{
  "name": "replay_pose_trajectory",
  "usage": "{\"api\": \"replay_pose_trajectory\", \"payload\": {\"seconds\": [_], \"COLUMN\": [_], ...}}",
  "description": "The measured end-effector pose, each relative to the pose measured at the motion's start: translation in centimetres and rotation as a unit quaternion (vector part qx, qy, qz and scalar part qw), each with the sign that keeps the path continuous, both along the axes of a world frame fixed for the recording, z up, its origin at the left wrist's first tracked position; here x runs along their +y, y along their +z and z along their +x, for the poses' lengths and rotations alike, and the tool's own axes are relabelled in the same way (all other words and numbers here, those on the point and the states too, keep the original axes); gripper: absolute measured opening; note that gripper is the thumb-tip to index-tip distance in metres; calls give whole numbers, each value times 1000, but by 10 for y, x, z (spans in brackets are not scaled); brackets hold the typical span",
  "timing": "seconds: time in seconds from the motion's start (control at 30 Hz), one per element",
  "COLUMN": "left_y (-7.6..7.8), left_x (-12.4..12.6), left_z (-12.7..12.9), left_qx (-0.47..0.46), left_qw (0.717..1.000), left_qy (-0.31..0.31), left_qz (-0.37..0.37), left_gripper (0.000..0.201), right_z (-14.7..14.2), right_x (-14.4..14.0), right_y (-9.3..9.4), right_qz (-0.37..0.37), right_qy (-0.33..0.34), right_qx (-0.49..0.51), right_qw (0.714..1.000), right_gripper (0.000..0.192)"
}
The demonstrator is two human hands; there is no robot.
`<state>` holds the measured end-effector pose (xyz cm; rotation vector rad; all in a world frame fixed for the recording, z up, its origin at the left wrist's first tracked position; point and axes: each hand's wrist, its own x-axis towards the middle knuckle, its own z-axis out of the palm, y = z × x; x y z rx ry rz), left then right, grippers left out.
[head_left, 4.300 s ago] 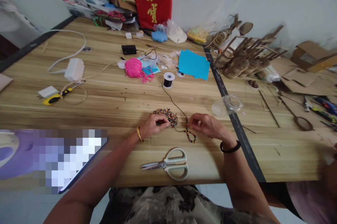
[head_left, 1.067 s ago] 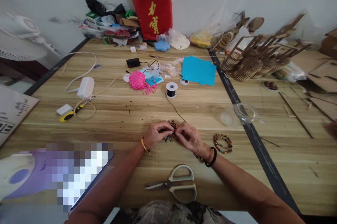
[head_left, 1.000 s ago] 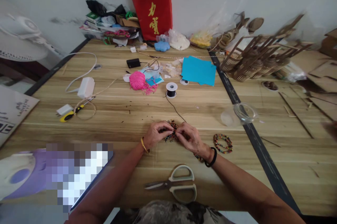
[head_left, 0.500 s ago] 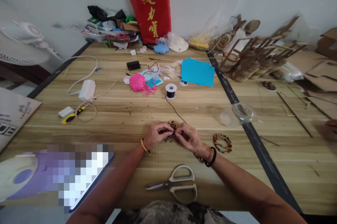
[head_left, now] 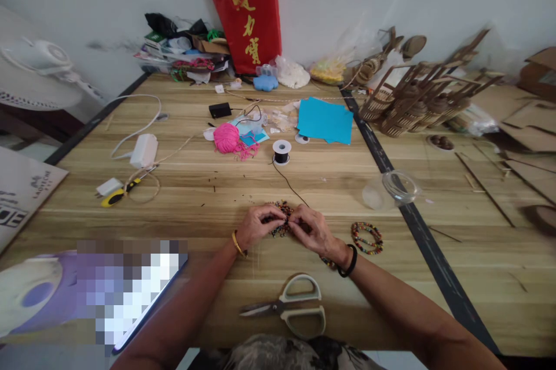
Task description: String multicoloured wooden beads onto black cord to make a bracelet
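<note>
I am seeing left hand and right hand pinching, tips nearly meeting; what they are gripping, I cannot tell. Loose beads are lying around both fingertips, neither hand nearer. Black cord is slanting from the right hand toward 11 o'clock, reaching its spool.

Left hand and right hand partly hide the bead pile; anything they pinch seems too small to tell. A fan is cut off at left.
</note>
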<state>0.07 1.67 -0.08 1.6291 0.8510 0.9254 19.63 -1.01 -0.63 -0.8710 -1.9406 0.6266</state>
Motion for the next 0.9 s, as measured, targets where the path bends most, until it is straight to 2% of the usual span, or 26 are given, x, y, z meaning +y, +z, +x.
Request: {"api": "replay_pose_trajectory", "payload": {"seconds": [0.9], "left_y": [-1], "left_x": [1], "left_z": [-1], "left_qx": [3], "left_qw": [1000], "left_qy": [-8], "left_qz": [19], "left_gripper": [18], "right_z": [-1], "right_x": [1], "right_y": [1], "right_qz": [-3], "right_qy": [8], "right_qx": [-1], "right_qw": [1000], "right_gripper": [8]}}
